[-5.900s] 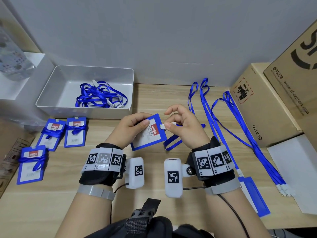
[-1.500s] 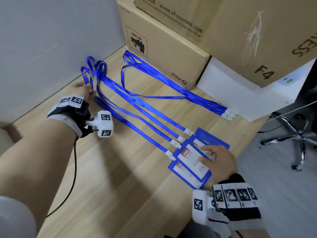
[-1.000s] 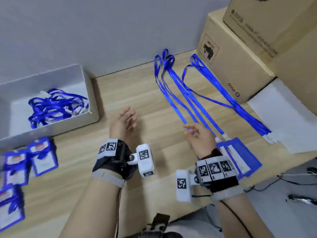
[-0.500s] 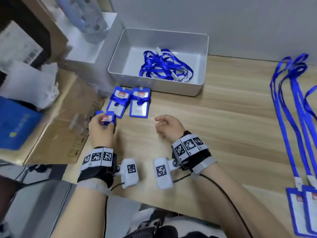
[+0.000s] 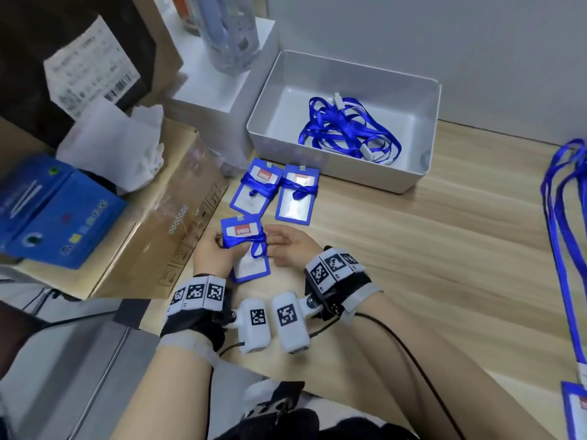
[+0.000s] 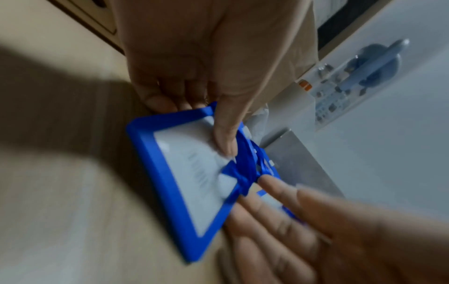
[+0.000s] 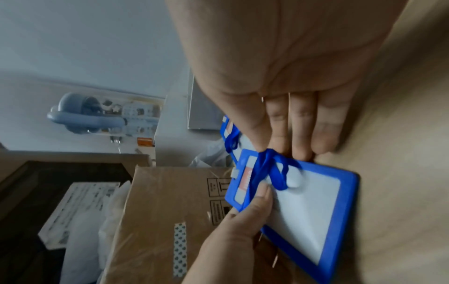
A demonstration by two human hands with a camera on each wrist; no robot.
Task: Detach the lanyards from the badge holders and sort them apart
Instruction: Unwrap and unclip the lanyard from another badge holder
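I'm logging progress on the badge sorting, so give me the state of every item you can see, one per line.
Badge holder in hand: lanyard wrapped round it, gripped by left hand.
Right hand: fingers straight, touching the holder's wrapped lanyard.
Two badge holders on table: flat, lanyards wrapped round them.
Grey bin: open, holding loose lanyards.
Long lanyards at right: stretched out on the table.

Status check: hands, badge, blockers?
Left hand grips wrapped badge holder. Right hand open, fingertips at its lanyard knot. Lanyard still attached. Nothing in the way.
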